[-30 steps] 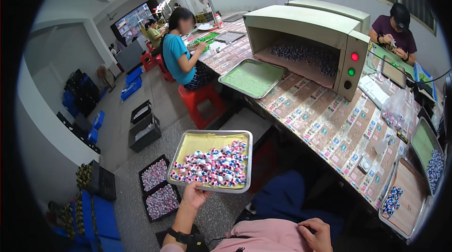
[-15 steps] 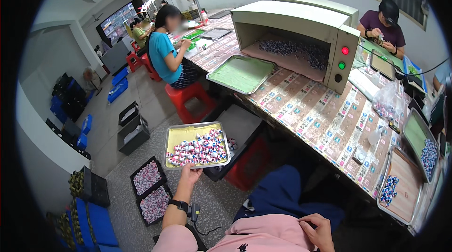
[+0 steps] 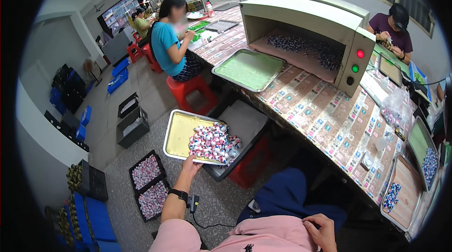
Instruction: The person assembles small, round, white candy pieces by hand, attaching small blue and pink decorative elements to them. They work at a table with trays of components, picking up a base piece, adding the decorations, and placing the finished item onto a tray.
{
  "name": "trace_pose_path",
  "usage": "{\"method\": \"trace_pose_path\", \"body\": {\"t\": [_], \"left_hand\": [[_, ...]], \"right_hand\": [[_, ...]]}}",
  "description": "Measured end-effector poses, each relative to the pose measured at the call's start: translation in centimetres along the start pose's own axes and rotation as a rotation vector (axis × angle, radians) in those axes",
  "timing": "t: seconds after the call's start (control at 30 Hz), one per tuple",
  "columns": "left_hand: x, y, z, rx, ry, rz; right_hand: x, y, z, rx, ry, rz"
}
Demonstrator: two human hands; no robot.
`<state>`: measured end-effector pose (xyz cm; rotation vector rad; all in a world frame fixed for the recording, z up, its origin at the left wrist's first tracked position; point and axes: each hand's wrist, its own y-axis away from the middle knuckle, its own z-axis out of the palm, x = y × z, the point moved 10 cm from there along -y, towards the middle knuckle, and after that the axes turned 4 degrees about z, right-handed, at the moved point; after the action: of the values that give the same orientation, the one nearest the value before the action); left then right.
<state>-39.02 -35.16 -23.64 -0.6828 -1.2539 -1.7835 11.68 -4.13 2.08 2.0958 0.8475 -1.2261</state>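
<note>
In the head view, my left grip (image 3: 190, 164) was closed on the near edge of a metal tray (image 3: 179, 136), most of its fingers hidden beneath. The tray sat just beyond that grip, yellow lining bare at the left, small white, pink and blue pieces (image 3: 207, 144) crowded toward the right. Past its right end showed a dark bin (image 3: 245, 117) with more such pieces inside. My right grip (image 3: 321, 231), well to the right and close to my body, had bent fingers against my pink shirt (image 3: 273, 233); whether it pinched the cloth I couldn't tell. Left of my left grip, two black trays (image 3: 151, 185) of pinkish pieces lay on the floor (image 3: 207, 205). Farther ahead and right, a green-lined tray (image 3: 247, 70) rested on the counter (image 3: 325, 120), beside a cream boxlike machine (image 3: 301, 14).
</note>
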Motion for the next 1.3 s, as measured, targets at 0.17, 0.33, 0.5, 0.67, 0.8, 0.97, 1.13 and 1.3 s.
{"method": "trace_pose_path", "body": {"t": [0.17, 0.33, 0.5, 0.67, 0.8, 0.97, 1.13, 1.3], "left_hand": [[2.9, 0.4, 1.2, 0.012, -0.277, 0.118], [5.1, 2.4, 4.3, 0.14, -0.353, 0.239], [7.4, 4.4, 5.9, 0.232, -0.552, 0.359], [9.7, 6.6, 6.5, 0.337, -0.686, 0.677], [12.6, 10.8, 7.6, 0.368, -0.916, 0.971], [14.1, 13.9, 7.4, 0.3, -0.807, 1.103], [10.3, 16.4, 7.9, 0.065, -0.103, 0.527], [3.7, 22.3, 15.3, -0.41, 0.433, -0.022]], "right_hand": [[-0.6, -0.1, 0.2, 0.007, 0.008, -0.031], [-0.7, 0.5, -0.5, 0.05, 0.026, -0.044], [1.4, 0.9, -0.3, 0.109, 0.043, -0.028], [1.8, 1.5, -0.6, 0.122, 0.038, -0.046], [1.9, 1.8, -0.6, 0.121, 0.033, -0.07], [2.3, 2.2, -1.0, 0.101, -0.001, -0.061], [2.8, 1.9, -2.2, 0.054, -0.014, -0.024], [5.2, -0.1, -3.0, 0.0, -0.003, -0.081]]}}
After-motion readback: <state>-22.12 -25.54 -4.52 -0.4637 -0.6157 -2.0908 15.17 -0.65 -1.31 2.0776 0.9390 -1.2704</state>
